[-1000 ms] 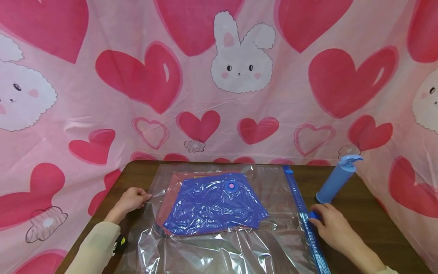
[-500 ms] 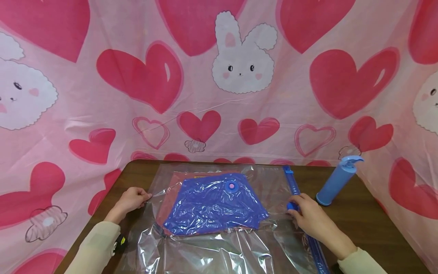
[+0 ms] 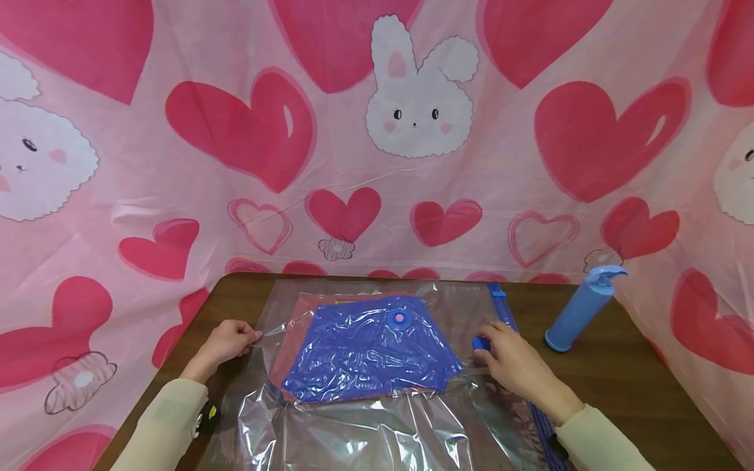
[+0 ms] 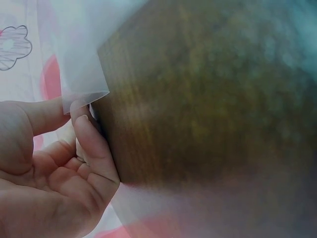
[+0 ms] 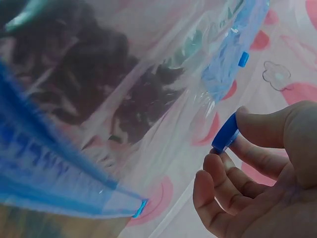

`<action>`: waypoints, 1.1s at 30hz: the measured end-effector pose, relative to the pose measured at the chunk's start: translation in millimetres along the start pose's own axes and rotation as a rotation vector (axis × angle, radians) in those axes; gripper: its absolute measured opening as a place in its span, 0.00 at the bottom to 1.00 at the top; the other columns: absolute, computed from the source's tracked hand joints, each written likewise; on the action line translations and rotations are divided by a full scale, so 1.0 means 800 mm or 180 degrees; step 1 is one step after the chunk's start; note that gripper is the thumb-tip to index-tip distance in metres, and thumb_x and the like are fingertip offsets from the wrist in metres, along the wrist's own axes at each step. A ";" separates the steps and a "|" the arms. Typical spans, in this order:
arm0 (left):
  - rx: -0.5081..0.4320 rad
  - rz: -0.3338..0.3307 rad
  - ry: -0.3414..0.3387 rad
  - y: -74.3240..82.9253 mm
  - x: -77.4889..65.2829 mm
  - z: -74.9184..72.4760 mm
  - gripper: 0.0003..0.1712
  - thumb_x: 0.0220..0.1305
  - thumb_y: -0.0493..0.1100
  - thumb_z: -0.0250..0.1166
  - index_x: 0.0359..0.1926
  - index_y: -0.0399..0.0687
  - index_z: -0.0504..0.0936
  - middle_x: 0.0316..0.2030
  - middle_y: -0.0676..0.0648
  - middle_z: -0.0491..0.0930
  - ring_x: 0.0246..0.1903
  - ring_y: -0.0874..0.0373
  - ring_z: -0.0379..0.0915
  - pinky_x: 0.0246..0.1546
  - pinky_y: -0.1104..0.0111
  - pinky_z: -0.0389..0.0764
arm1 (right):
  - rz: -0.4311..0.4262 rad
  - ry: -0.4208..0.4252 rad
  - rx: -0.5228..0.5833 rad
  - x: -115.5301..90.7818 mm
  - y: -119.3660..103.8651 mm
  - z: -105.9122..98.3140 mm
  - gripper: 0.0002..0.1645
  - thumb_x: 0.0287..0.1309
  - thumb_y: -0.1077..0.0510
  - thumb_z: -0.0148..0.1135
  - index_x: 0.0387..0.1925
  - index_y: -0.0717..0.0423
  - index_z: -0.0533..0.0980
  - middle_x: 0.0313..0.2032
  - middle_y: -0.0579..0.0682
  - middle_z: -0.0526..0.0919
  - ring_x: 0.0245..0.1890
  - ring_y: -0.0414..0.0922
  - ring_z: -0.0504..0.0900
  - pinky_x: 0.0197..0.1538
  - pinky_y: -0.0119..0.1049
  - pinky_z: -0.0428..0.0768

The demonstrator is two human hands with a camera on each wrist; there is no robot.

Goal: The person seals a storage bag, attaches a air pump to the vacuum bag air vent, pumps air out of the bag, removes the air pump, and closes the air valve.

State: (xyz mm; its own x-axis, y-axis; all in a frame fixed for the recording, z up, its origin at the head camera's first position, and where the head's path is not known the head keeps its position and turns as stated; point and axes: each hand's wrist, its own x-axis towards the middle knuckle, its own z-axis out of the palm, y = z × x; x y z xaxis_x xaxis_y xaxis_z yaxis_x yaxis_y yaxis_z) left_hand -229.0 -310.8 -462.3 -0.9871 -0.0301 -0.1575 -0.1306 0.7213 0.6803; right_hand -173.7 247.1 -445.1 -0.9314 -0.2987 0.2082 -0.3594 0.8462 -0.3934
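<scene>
A large clear vacuum storage bag (image 3: 353, 438) lies flat on the table, with a folded blue item (image 3: 353, 356) and a pinkish-red piece (image 3: 290, 347) showing through it. Over the blue item sits a round valve (image 3: 400, 318) with a pink centre. My left hand (image 3: 224, 343) pinches the bag's left edge between thumb and fingers; the left wrist view shows the film (image 4: 85, 94) in that pinch. My right hand (image 3: 515, 363) holds a small blue round cap (image 5: 226, 133) between thumb and fingers, above the bag's right part, right of the valve. Its forearm hides part of the blue zip strip (image 3: 499, 304).
A blue hand pump (image 3: 580, 314) stands upright and slightly tilted in view, right of the zip strip. The dark wooden table (image 3: 624, 392) ends at a pink heart-and-rabbit cloth (image 3: 341, 163) behind and at the sides. A blue slider (image 3: 498, 294) sits near the strip's far end.
My right hand has moved left with the blue cap, from the table beside the zip strip, across the strip, to above the bag. The left hand has stayed at the bag's edge.
</scene>
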 end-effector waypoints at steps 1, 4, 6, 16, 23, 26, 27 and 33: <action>-0.0001 -0.0003 -0.0008 0.001 0.000 0.000 0.13 0.72 0.41 0.67 0.32 0.35 0.83 0.23 0.48 0.76 0.26 0.54 0.74 0.30 0.63 0.76 | 0.0018 -0.0021 0.0011 0.002 -0.002 0.001 0.17 0.62 0.62 0.76 0.51 0.61 0.82 0.44 0.53 0.81 0.35 0.45 0.78 0.43 0.50 0.84; -0.0005 -0.0024 -0.0021 0.001 0.000 0.000 0.13 0.72 0.41 0.66 0.32 0.35 0.83 0.24 0.47 0.77 0.27 0.54 0.74 0.31 0.63 0.76 | 0.0048 -0.0054 0.0045 0.009 -0.007 0.002 0.17 0.62 0.62 0.75 0.52 0.61 0.82 0.43 0.52 0.80 0.36 0.45 0.78 0.43 0.50 0.85; -0.0014 -0.0027 -0.0021 0.001 0.000 0.000 0.13 0.72 0.41 0.67 0.32 0.35 0.83 0.24 0.47 0.77 0.27 0.54 0.74 0.30 0.63 0.76 | 0.0055 -0.0052 0.0075 0.013 -0.010 0.002 0.17 0.63 0.62 0.75 0.52 0.62 0.82 0.43 0.52 0.80 0.37 0.46 0.79 0.44 0.51 0.85; -0.0020 -0.0036 -0.0020 0.000 0.001 0.000 0.13 0.73 0.42 0.67 0.32 0.35 0.83 0.25 0.47 0.76 0.27 0.54 0.74 0.30 0.63 0.76 | -0.0077 -0.0010 0.0148 0.042 -0.028 0.015 0.18 0.62 0.63 0.75 0.52 0.64 0.82 0.42 0.53 0.80 0.39 0.48 0.80 0.47 0.51 0.85; -0.0022 -0.0044 -0.0031 0.002 0.000 -0.001 0.14 0.73 0.42 0.66 0.33 0.35 0.83 0.26 0.46 0.77 0.28 0.53 0.74 0.31 0.63 0.76 | -0.0069 -0.0025 0.0152 0.062 -0.042 0.023 0.20 0.63 0.62 0.75 0.55 0.62 0.82 0.45 0.53 0.80 0.42 0.49 0.81 0.49 0.51 0.85; -0.0035 -0.0062 -0.0043 0.001 0.000 0.000 0.13 0.73 0.42 0.66 0.33 0.35 0.83 0.26 0.46 0.77 0.28 0.53 0.74 0.31 0.63 0.76 | -0.0163 0.0042 0.0227 0.070 -0.045 0.028 0.19 0.63 0.64 0.74 0.54 0.63 0.82 0.45 0.54 0.80 0.43 0.50 0.82 0.49 0.51 0.85; -0.0035 -0.0064 -0.0046 0.001 0.000 0.000 0.13 0.73 0.42 0.66 0.33 0.35 0.83 0.26 0.46 0.77 0.28 0.52 0.74 0.31 0.63 0.76 | -0.0191 0.0048 0.0249 0.073 -0.047 0.029 0.19 0.63 0.65 0.74 0.54 0.63 0.82 0.46 0.55 0.81 0.44 0.51 0.82 0.51 0.52 0.85; -0.0035 -0.0066 -0.0032 0.004 -0.001 -0.001 0.14 0.74 0.42 0.66 0.34 0.35 0.83 0.26 0.46 0.77 0.28 0.52 0.73 0.31 0.62 0.76 | -0.0301 -0.0028 0.0243 0.093 -0.057 0.039 0.20 0.64 0.66 0.73 0.56 0.67 0.81 0.48 0.58 0.80 0.48 0.55 0.83 0.56 0.53 0.83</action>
State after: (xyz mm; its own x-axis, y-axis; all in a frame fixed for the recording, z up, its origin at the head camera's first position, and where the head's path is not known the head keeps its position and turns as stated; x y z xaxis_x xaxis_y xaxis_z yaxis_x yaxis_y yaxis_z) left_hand -228.9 -309.3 -459.6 -0.9831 -0.0379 -0.1789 -0.1520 0.7129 0.6846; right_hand -228.2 172.5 -439.6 -0.8934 -0.3799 0.2399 -0.4488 0.7780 -0.4395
